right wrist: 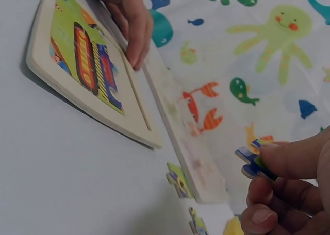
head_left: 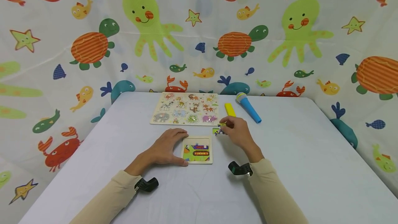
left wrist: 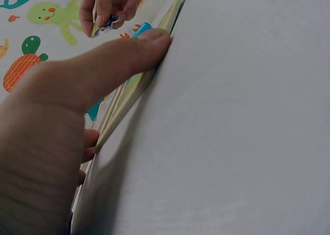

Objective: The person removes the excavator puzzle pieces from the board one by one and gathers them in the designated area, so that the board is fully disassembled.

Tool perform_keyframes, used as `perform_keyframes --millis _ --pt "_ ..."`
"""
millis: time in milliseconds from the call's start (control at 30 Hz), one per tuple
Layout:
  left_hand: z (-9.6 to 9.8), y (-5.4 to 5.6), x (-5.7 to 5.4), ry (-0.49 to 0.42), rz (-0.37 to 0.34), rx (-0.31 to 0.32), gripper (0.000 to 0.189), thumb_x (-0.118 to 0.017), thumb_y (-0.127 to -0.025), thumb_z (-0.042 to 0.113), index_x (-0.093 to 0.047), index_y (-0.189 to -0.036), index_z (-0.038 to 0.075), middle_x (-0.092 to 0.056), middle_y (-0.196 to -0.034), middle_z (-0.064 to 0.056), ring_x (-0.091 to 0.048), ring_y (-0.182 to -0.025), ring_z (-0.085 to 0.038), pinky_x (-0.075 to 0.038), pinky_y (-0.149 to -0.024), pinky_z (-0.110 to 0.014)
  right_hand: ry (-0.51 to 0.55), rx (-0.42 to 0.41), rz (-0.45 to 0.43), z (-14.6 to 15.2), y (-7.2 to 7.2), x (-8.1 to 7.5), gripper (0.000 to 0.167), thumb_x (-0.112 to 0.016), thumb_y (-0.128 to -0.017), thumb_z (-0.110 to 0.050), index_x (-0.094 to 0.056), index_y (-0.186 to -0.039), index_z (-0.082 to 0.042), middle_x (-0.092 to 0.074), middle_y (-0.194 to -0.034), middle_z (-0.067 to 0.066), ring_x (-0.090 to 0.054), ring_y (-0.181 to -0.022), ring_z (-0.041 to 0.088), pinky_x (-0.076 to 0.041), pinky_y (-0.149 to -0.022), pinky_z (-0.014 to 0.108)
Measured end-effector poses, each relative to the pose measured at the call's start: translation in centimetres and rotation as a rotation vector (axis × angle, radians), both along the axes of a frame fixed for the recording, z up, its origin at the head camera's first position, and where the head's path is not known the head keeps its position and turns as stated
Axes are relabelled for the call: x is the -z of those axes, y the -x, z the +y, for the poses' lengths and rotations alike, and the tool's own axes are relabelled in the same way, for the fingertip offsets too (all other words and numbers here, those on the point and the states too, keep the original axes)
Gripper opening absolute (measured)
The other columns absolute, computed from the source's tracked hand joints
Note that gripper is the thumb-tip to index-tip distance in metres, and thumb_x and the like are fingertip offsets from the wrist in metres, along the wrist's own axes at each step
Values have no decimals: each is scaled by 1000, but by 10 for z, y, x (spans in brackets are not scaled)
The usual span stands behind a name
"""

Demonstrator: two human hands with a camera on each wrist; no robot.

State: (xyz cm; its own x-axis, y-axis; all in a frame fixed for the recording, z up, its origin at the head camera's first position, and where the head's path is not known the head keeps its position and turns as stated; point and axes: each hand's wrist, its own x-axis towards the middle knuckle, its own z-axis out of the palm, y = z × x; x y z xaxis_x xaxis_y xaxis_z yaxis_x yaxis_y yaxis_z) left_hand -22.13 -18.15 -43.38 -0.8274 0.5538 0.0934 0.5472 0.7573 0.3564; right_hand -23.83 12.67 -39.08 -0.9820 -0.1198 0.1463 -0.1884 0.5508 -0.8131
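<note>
A small wooden jigsaw puzzle tray (head_left: 197, 162) lies on the table, its lower part filled with a colourful picture and a bare strip along its top. My left hand (head_left: 168, 148) holds its left side, thumb at the near edge and fingers at the far corner. Between thumb and fingertips my right hand (head_left: 236, 132) pinches a blue and green jigsaw piece (right wrist: 252, 163), lifted above the table. Below that hand lie loose jigsaw pieces, one green and blue piece (right wrist: 179, 181) close by the large board and another piece (right wrist: 197, 222) beside it.
Behind the tray lies a large wooden animal peg puzzle (head_left: 186, 109). A yellow block (head_left: 230, 110) and a blue toy microphone (head_left: 248, 108) are to its right. A sea-animal cloth (head_left: 199, 37) hangs behind the white table (head_left: 192, 196).
</note>
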Motion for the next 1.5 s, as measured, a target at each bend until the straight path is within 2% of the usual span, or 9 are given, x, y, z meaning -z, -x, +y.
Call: perform_keyframes --millis 133,300,533,833,1233,1500 --pt "0 -1 0 -5 1 -1 105 -74 -65 78 -51 -148 19 -43 -154 0 -32 -147 -28 -25 -121 -53 -10 27 15 6 2 2 20 -67 -98 -13 -72 -117 -8 -65 -96 8 -57 -87 24 -52 -73 29" --pt "0 0 1 -4 9 -1 105 -74 -65 79 -51 -148 19 -43 -154 1 -32 -146 -27 -26 -121 -52 -8 50 10 15 6 7 20 -68 -98 -14 -72 -116 -7 -66 -94 9 -59 -83 25 -53 -71 30" --pt "-1 1 2 -4 9 1 105 -74 -65 79 -51 -149 19 -43 -154 1 -32 -146 -26 -26 -121 -51 -29 110 -24 29 10 14 18 -70 -96 -14 -72 -112 -7 -65 -92 10 -57 -81 24 -51 -67 28" --pt "0 1 2 -3 8 4 105 -74 -66 79 -51 -149 19 -43 -154 1 -33 -145 -26 -26 -121 -51 -27 178 -71 43 15 25 22 -66 -98 -15 -72 -118 -7 -66 -97 11 -58 -81 24 -51 -68 27" --pt "0 1 1 1 16 5 105 -74 -65 78 -51 -148 19 -43 -154 1 -32 -146 -26 -25 -122 -51 -78 245 -65 49 19 31 23 -68 -97 -16 -71 -116 -3 -67 -95 14 -57 -83 26 -50 -66 26" --pt "1 2 0 7 22 11 105 -75 -65 78 -52 -147 17 -45 -153 0 -34 -145 -26 -26 -122 -49 -118 254 -41 50 18 35 23 -68 -95 -15 -74 -114 -3 -66 -91 14 -56 -85 28 -46 -67 30"
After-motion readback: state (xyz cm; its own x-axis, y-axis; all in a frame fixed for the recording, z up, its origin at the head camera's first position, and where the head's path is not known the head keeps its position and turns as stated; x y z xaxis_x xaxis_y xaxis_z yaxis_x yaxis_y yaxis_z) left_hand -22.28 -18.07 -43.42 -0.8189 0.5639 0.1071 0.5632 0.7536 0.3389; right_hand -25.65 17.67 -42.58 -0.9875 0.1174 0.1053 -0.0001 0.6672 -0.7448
